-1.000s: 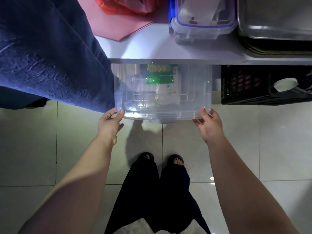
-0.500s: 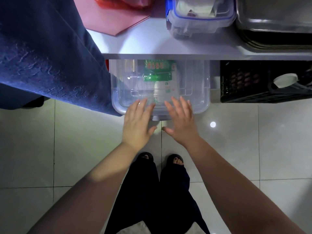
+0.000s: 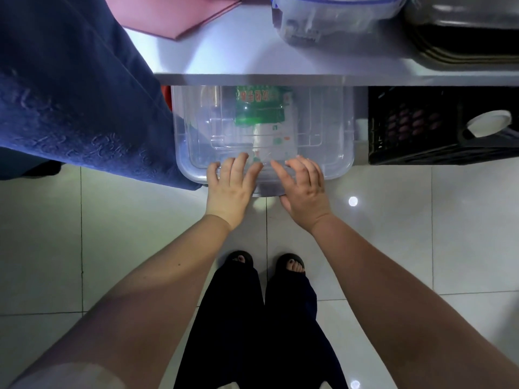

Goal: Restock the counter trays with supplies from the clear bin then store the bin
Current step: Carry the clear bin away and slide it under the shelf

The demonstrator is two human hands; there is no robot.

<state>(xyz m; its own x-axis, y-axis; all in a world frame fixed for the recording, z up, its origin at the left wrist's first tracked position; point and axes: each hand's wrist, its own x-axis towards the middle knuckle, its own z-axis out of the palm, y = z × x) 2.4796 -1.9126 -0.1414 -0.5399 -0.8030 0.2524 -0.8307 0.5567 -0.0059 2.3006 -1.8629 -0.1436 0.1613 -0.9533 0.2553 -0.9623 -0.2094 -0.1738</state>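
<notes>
A person is standing on a pale tiled floor, looking down at a clear plastic bin that is sitting on the floor, partly tucked beneath the edge of a white counter. Both hands are resting flat against the bin's near rim and front wall, side by side near its middle: the left hand is lying with its fingers spread loosely and gripping nothing, and the right hand is doing likewise just beside it, fingers extended and slightly splayed, palm down. Inside the bin a green and white packet is showing through the clear plastic, toward the far side under the counter. To the right of the bin a black plastic crate is sitting under the same counter, with a white round object resting on it. On the countertop a blue-trimmed clear lidded container is standing beside a dark metal tray, and a pink sheet is lying further left. A dark blue fabric is hanging on the left, touching the bin's left corner. The person's toes are peeking out in dark sandals below dark trousers.
</notes>
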